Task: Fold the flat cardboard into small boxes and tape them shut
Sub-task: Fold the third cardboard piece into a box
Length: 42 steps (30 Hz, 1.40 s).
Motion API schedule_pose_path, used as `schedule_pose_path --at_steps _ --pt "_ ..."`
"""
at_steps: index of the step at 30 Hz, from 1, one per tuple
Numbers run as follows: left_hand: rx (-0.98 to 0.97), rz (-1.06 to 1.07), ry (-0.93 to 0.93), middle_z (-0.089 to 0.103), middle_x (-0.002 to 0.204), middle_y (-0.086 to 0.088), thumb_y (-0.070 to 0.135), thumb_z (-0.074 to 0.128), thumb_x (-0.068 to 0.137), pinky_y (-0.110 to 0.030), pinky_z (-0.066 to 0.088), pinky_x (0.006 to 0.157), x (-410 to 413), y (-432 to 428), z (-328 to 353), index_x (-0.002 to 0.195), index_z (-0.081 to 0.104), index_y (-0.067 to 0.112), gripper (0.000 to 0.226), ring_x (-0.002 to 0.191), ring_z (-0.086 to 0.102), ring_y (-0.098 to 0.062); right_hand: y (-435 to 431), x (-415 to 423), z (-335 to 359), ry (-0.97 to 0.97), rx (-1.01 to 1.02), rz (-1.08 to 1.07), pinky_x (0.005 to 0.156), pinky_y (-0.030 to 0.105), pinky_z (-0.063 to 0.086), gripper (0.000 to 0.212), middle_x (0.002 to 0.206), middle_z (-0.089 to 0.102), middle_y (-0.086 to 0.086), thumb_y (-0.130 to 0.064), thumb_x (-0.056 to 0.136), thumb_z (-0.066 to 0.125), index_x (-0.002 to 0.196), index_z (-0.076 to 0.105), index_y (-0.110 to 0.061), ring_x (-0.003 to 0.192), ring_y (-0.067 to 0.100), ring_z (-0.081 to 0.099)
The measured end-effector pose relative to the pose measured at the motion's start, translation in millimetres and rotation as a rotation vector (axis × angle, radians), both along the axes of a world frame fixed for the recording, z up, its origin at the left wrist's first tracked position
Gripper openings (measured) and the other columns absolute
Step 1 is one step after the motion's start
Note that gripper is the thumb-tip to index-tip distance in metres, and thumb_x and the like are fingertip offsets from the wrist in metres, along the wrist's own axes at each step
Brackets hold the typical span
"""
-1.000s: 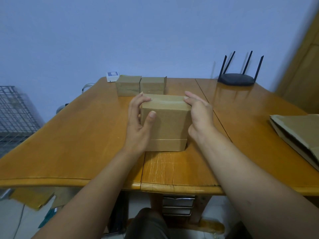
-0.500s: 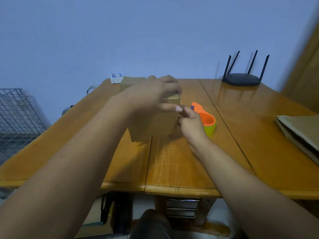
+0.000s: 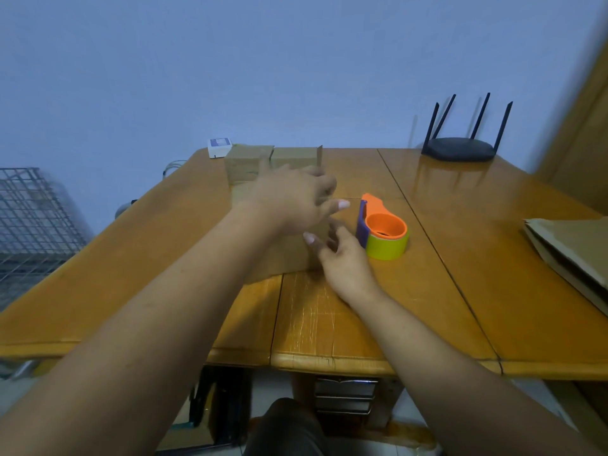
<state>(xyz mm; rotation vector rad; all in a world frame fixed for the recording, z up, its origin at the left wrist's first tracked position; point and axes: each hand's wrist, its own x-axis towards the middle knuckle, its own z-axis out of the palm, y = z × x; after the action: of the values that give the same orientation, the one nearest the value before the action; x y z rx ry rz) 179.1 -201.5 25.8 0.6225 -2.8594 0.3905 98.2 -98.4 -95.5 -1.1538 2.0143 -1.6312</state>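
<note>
A brown box [image 3: 289,258] is set upright; two more boxes [image 3: 248,162] are placed behind it, an orange tape dispenser [image 3: 385,233] just beside.

1 s ago both hands held the box [image 3: 283,258] by its left and right sides; that two-sided grip is gone. The left hand [image 3: 292,199] now lies over the top of the box with its fingers spread, motion-blurred; 0.5 s ago they curled over the top edge. The right hand [image 3: 342,258] has moved to the box's near right corner, fingers loosely curled. The box has shifted left on the tabletop, uncovering the tape dispenser [image 3: 385,230], which it hid at first. The dispenser now sits just right of the right hand.
</note>
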Motion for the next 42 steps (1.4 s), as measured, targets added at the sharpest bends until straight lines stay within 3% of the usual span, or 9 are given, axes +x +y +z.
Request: schedule_pose_path --at_steps 9,13,21,25,27,29,33,37,42 --pt "0.059 0.105 0.053 0.043 0.152 0.0 0.054 0.049 0.105 -0.064 0.036 0.106 -5.6 -2.2 -17.3 0.13 0.051 0.029 0.035 0.138 0.041 -0.039 -10.5 -5.5 -7.9 -0.136 -0.087 0.03 0.104 0.025 0.052 0.061 0.127 0.071 0.002 -0.021 0.1 0.077 0.155 0.054 -0.01 0.118 0.009 0.068" --pt "0.131 0.116 0.202 0.042 0.155 -0.005 0.044 0.061 0.102 -0.06 0.036 0.107 -7.7 -6.6 -14.0 0.143 0.05 0.027 0.046 0.137 0.046 -0.038 -15.6 -0.1 -7.6 -0.085 -0.105 0.021 0.113 0.039 0.054 0.081 0.14 0.07 0.002 -0.038 0.09 0.083 0.162 0.047 -0.029 0.128 0.012 0.068" --pt "0.269 0.228 0.459 0.063 0.127 -0.016 0.04 0.068 0.098 -0.045 0.044 0.094 -27.8 -6.7 -16.2 0.123 0.072 0.019 0.033 0.121 0.057 -0.038 -16.1 -6.1 -2.9 0.09 -0.098 -0.01 0.107 0.049 0.057 0.08 0.144 0.069 -0.003 -0.054 0.093 0.074 0.163 0.037 -0.042 0.131 0.023 0.065" --pt "0.28 0.298 0.47 0.057 0.138 -0.012 0.031 0.063 0.101 -0.051 0.037 0.103 -36.5 -0.2 -15.1 0.134 0.066 0.025 0.034 0.131 0.051 -0.037 -20.5 5.2 7.3 0.072 -0.074 -0.067 0.106 0.048 0.057 0.109 0.147 0.062 0.006 -0.057 0.074 0.087 0.165 0.036 -0.028 0.134 0.027 0.061" --pt "0.269 0.31 0.466 0.052 0.14 -0.013 0.027 0.059 0.101 -0.049 0.035 0.102 -35.8 3.1 -16.1 0.134 0.066 0.026 0.033 0.132 0.05 -0.035 -26.5 7.2 9.1 0.06 -0.067 -0.058 0.1 0.04 0.055 0.09 0.141 0.065 0.006 -0.04 0.08 0.089 0.157 0.047 -0.021 0.124 0.021 0.063" --pt "0.251 0.31 0.445 0.046 0.139 -0.013 0.028 0.055 0.102 -0.048 0.035 0.103 -32.8 5.1 -15.2 0.127 0.069 0.023 0.029 0.131 0.048 -0.034 -30.9 11.2 10.0 0.02 -0.105 -0.054 0.092 0.035 0.053 0.068 0.13 0.071 0.005 -0.026 0.087 0.083 0.148 0.055 -0.017 0.113 0.016 0.066" --pt "0.31 0.238 0.29 0.056 0.14 -0.014 0.04 0.055 0.101 -0.045 0.036 0.105 -25.4 3.1 -4.0 0.131 0.065 0.02 0.038 0.134 0.049 -0.035 -38.3 16.3 4.2 -0.011 -0.18 -0.133 0.088 0.039 0.061 0.074 0.117 0.079 0.003 -0.038 0.08 0.084 0.148 0.058 -0.025 0.109 0.022 0.073" --pt "0.179 0.174 0.098 0.068 0.118 0.003 0.062 0.046 0.101 -0.048 0.023 0.115 -11.3 -0.4 12.1 0.143 0.057 0.038 0.05 0.132 0.054 -0.025 -36.8 8.8 0.3 0.002 -0.131 -0.144 0.1 0.047 0.058 0.087 0.133 0.075 0.001 -0.054 0.086 0.083 0.161 0.042 -0.035 0.124 0.026 0.068" --pt "0.377 0.041 0.264 0.058 0.147 0.006 0.067 0.051 0.089 -0.055 0.042 0.11 -11.5 -2.7 -1.1 0.143 0.058 0.047 0.058 0.139 0.052 -0.028 -23.3 -5.9 -5.3 0.058 -0.125 -0.166 0.114 0.045 0.051 0.091 0.151 0.064 0.0 -0.043 0.093 0.082 0.169 0.032 -0.033 0.142 0.021 0.056"
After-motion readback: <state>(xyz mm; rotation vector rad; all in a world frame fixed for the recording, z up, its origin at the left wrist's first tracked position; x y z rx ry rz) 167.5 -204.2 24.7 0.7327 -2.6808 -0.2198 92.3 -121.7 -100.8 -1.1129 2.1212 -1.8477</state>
